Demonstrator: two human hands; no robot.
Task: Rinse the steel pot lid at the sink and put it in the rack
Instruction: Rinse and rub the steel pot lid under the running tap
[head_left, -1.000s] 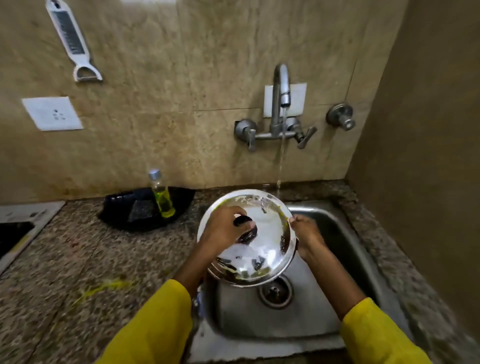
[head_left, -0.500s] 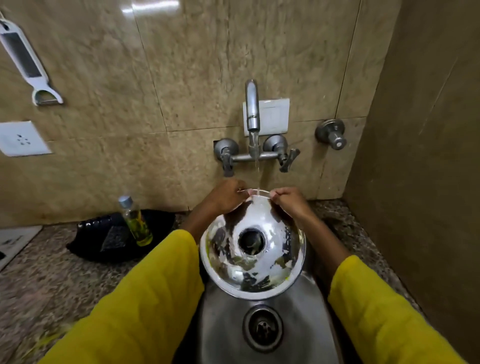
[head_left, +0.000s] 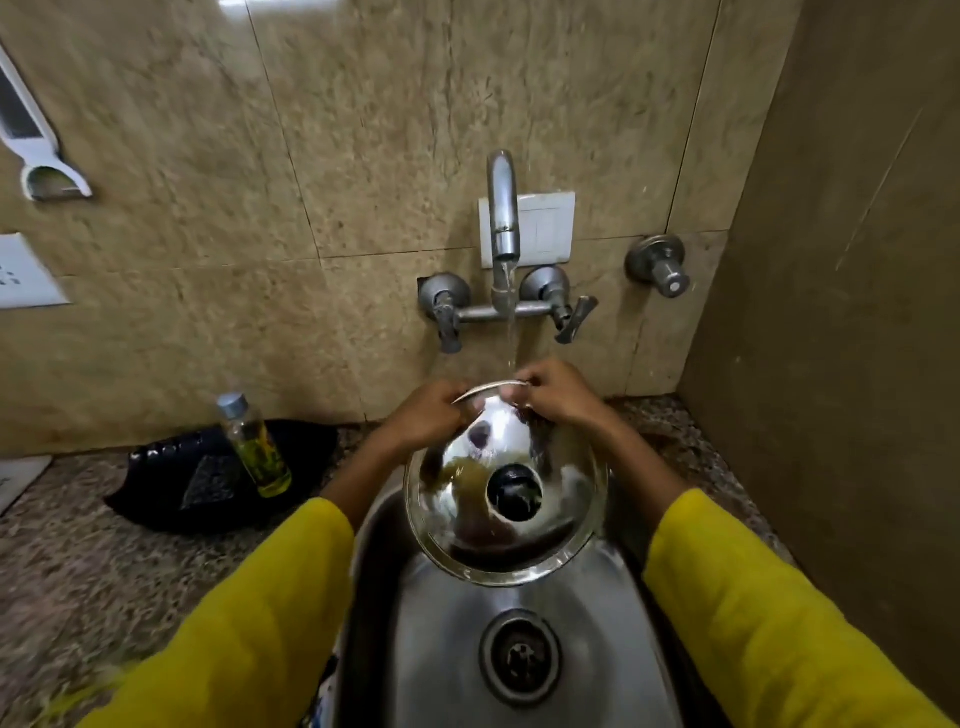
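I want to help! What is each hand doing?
Left hand: closed on the steel lid rim.
Right hand: closed on the same rim.

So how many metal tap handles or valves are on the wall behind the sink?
3. A left lever handle and a right lever handle flank the running spout; a separate round valve sits farther right. None seems hidden.
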